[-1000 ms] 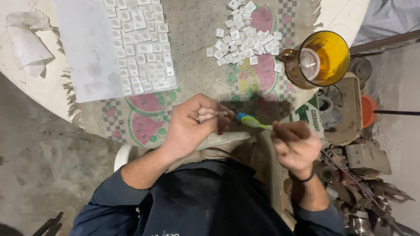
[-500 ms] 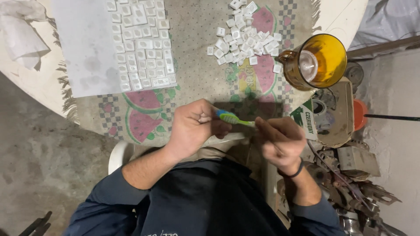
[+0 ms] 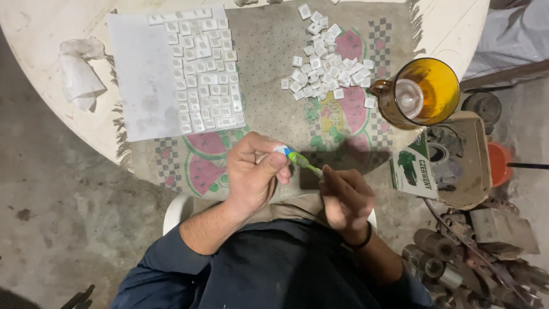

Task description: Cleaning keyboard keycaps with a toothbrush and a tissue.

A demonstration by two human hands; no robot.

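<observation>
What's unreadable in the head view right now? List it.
- Small white piece in the left hand: mostly covered by the fingers, shape unclear.
- Green toothbrush: handle end hidden inside the right hand.
- Markings on the loose white tiles and on the sorted tiles on the grey sheet: too small.
- Amber jug: contents unclear through glare.
- Metal scrap: dark, cut by the frame's right edge.

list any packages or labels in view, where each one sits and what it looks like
White and green printed card label: flat rectangle with a dark green picture, at the table's right edge, against the open brown cardboard box.
Open brown cardboard box: right of the table, below the amber glass jug, holding dark metal parts.
No screens or signs.
</observation>
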